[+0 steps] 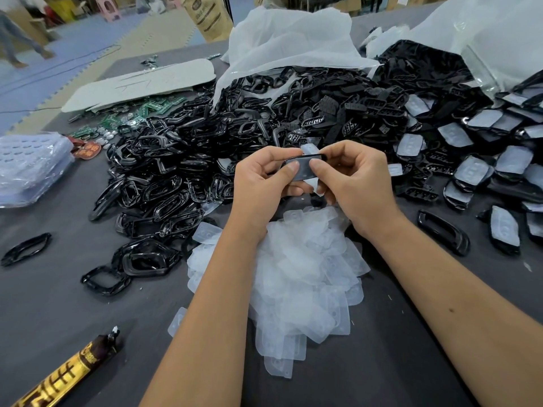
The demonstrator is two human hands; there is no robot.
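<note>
- Left hand (264,177) and right hand (349,183) pinch black shell (305,167) above table (58,304), thumbs pressing clear pad (302,168) in.
- Finished shells (470,171) stacked right; big frame pile (176,160) and pad heap (302,274) left.

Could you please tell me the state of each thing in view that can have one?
left hand: pinches the black shell.
right hand: pinches the same shell.
black shell: held off the table.
held pad: lies in the shell, between the thumbs.
clear pads: loose heap, unfitted.
shells on the right: pads fitted.
white bag: open, black parts spilling out.
</note>
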